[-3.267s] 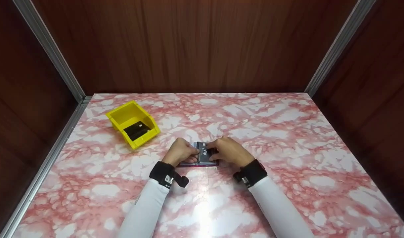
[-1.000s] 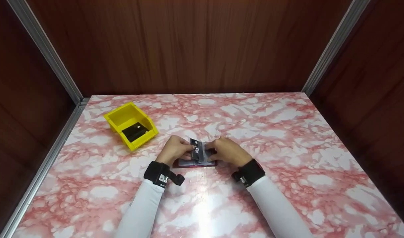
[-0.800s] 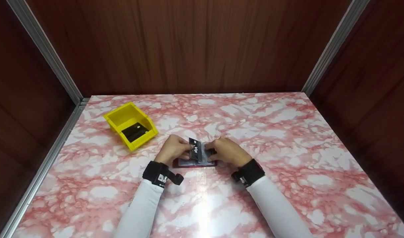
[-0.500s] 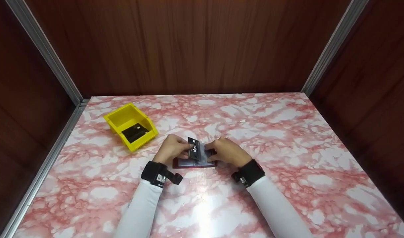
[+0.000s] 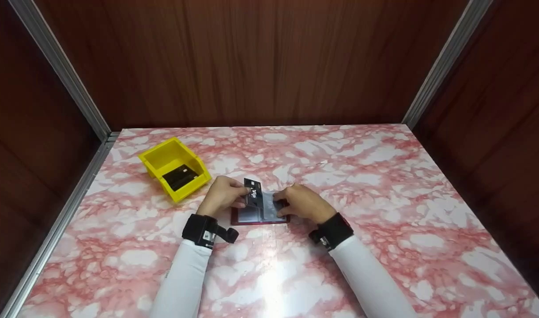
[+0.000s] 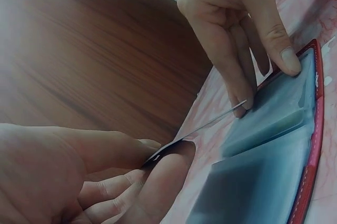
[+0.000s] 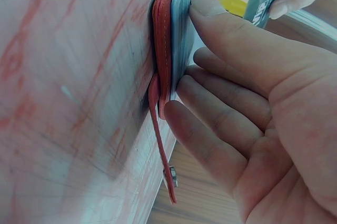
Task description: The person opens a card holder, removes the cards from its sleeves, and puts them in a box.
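Note:
A black card with "VIP" lettering [image 5: 253,194] is pinched between the thumb and fingers of my left hand [image 5: 223,194]; the left wrist view shows it edge-on, apart from the card holder. Below it an opened red card holder [image 5: 249,216] with clear plastic sleeves [image 6: 263,129] lies on the table. My right hand [image 5: 305,204] holds the holder's right half, thumb on the top sleeve and fingers at the edge. In the right wrist view, a red strap with a metal snap [image 7: 162,145] hangs out from the holder's side.
A yellow bin [image 5: 190,189] stands at the left, with several black cards [image 5: 179,177] lying inside. The table [image 5: 362,176] has a pink marbled surface. Brown wood-look panels [image 5: 260,62] enclose its back and sides.
My left hand has drawn the card up and leftward off the sleeves, uncovering more of the holder's left half. My right hand stays nearly in place.

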